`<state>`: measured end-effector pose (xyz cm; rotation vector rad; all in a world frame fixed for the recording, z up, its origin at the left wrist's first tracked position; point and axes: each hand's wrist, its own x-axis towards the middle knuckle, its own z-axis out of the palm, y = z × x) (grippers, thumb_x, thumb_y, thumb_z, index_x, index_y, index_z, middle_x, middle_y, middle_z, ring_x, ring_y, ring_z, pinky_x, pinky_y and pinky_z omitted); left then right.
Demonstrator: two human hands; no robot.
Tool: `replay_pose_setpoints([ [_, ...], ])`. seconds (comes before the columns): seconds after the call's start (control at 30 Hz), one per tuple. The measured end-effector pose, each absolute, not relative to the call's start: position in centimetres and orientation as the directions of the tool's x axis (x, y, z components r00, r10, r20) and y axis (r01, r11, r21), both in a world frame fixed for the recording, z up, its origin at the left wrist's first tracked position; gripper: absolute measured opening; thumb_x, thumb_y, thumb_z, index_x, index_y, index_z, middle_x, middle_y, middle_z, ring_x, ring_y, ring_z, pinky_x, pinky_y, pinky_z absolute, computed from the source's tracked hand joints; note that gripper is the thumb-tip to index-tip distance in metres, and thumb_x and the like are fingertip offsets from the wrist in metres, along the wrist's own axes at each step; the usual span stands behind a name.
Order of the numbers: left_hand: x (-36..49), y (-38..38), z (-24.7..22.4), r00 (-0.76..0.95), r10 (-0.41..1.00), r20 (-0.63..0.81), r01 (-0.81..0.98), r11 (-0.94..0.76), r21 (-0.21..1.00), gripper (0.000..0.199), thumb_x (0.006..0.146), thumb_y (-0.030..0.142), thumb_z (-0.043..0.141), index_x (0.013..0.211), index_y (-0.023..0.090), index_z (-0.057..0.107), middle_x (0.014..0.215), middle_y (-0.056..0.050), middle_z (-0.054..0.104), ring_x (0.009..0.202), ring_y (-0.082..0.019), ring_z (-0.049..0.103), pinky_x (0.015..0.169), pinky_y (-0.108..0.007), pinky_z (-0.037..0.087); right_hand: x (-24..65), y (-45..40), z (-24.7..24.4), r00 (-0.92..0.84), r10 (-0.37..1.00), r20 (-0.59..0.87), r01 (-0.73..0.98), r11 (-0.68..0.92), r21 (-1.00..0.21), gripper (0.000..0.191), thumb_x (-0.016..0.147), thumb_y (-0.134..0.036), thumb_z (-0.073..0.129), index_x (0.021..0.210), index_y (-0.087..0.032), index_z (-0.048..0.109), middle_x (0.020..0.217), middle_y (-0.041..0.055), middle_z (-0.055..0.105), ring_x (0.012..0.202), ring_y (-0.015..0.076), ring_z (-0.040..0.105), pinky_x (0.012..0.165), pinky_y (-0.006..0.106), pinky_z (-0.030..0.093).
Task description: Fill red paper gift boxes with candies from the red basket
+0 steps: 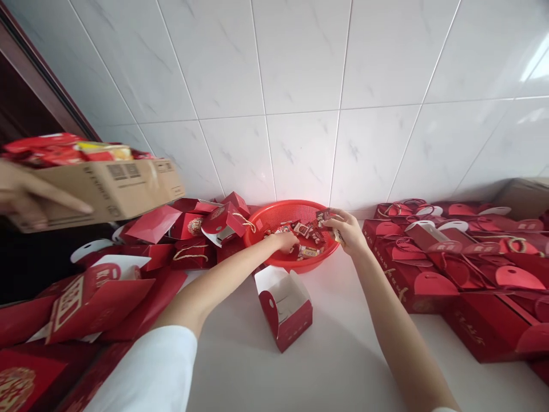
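On the pale desk, nearest us, a red gift box stands with its top open and its pale inside showing, just in front of the red basket. The wrapped sweets lie loose in that basket. Our left hand reaches in among them, fingers curled down; we cannot tell whether it grips any. Our right hand, at the basket's right rim, pinches a few small wrapped pieces at its fingertips. We judge the step in hand to be picking out sweets; the next move calls for a light, secure pinch and lifting clear of the rim. Red boxes crowd both sides, the left ones at varied angles, the right ones in close rows. At far left, another person's hand holds a carton of red and yellow packets. Behind rises the tiled wall.
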<state>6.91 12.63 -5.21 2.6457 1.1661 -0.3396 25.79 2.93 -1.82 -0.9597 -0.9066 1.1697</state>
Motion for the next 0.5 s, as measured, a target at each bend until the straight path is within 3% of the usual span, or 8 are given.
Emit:
replay_pose_setpoints([
  [0.1,6.8,12.4,-5.3,0.62,0.704,-0.347,0.768,-0.635,0.083,0.023,0.049,0.006,0.078,0.064,0.022,0.072,0.066,-0.001,0.069,0.068,-0.021,0.064,0.065,-0.028,0.047,25.6,2.7,-1.4,0.111,0.99,0.09,-0.291,0.119,-0.949,0.035,0.048,-0.024,0.082,0.079,-0.016,0.069,0.058,-0.0025,0.063,0.045,0.0083,0.048,0.042,0.023,0.04],
  [0.17,6.6,11.8,-4.8,0.643,0.709,-0.291,0.762,-0.629,0.153,0.017,0.053,0.014,0.081,0.055,0.021,0.065,0.058,0.001,0.061,0.059,-0.017,0.057,0.058,-0.026,0.042,25.5,2.5,-1.2,0.062,0.994,0.089,-0.283,0.103,-0.954,0.031,0.049,-0.03,0.085,0.072,-0.017,0.068,0.056,-0.0022,0.061,0.044,0.0083,0.046,0.04,0.023,0.038],
  [0.27,6.2,10.3,-3.5,0.686,0.726,-0.043,0.667,-0.604,0.436,0.036,0.065,0.032,0.083,0.049,0.019,0.053,0.05,0.004,0.049,0.051,-0.012,0.046,0.052,-0.025,0.034,25.6,2.3,-1.0,-0.032,0.996,0.079,-0.294,0.066,-0.953,0.033,0.049,-0.036,0.088,0.066,-0.018,0.066,0.058,-0.0008,0.063,0.045,0.0096,0.049,0.039,0.023,0.037],
  [0.33,6.2,8.9,-2.5,0.628,0.771,0.103,0.538,-0.526,0.658,0.043,0.07,0.049,0.081,0.054,0.019,0.054,0.051,0.004,0.05,0.051,-0.011,0.046,0.052,-0.025,0.034,25.6,2.1,-0.9,-0.08,0.993,0.086,-0.301,0.058,-0.952,0.037,0.05,-0.041,0.089,0.065,-0.019,0.063,0.06,-0.0006,0.063,0.047,0.0097,0.051,0.039,0.022,0.037],
  [0.4,6.3,7.4,-1.7,0.527,0.836,0.151,0.376,-0.389,0.841,0.047,0.073,0.061,0.076,0.064,0.018,0.059,0.058,0.003,0.057,0.053,-0.012,0.052,0.054,-0.026,0.04,25.6,1.9,-0.7,-0.1,0.99,0.096,-0.301,0.062,-0.952,0.041,0.051,-0.045,0.09,0.065,-0.019,0.06,0.059,-0.0018,0.061,0.047,0.0088,0.05,0.038,0.021,0.037],
  [0.5,6.7,5.7,-0.9,0.413,0.904,0.107,0.141,-0.18,0.973,0.048,0.076,0.063,0.074,0.077,0.016,0.065,0.073,-0.002,0.068,0.061,-0.014,0.061,0.061,-0.028,0.051,25.4,1.4,-0.2,-0.113,0.987,0.111,-0.278,0.075,-0.958,0.044,0.052,-0.046,0.091,0.068,-0.019,0.059,0.059,-0.003,0.061,0.046,0.0075,0.048,0.038,0.02,0.035],
])
